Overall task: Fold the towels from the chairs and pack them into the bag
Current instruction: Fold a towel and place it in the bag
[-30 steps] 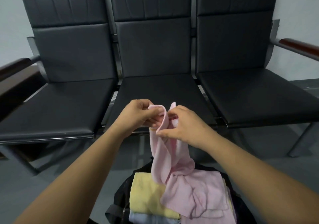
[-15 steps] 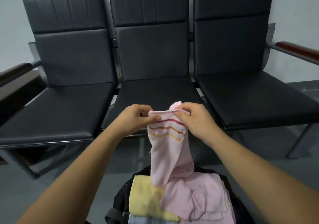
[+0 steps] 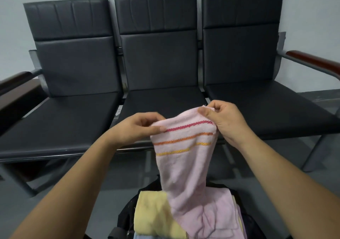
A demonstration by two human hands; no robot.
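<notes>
Head view: both arms reach forward from the bottom corners, and the two hands meet in front of the middle seat. The left hand [image 3: 139,128] has its thumb toward the camera. Its thumb and fingers pinch the top left corner of the soft pink towel with red, orange and yellow stripes [image 3: 184,165]. The right hand [image 3: 226,120] is a bit higher. Its thumb and first finger pinch the top right corner, and its other fingers are curled. Both grips are closed tight on the towel.

The top edge of the towel runs between the two grips and slants up to the right. The three stripes lie just under that edge. The rest hangs down from the grips and gets thinner. Its bottom end lies bunched up in the black cloth bag [image 3: 125,218] at the bottom.

Just left of it in the bag is a folded yellow towel [image 3: 152,214], with a bit of pale blue towel [image 3: 145,237] under that.

Behind the hands, three black padded chairs [image 3: 161,63] stand in a row on the grey floor [image 3: 128,176]. A brown wooden armrest [image 3: 312,61] shows on the right.
</notes>
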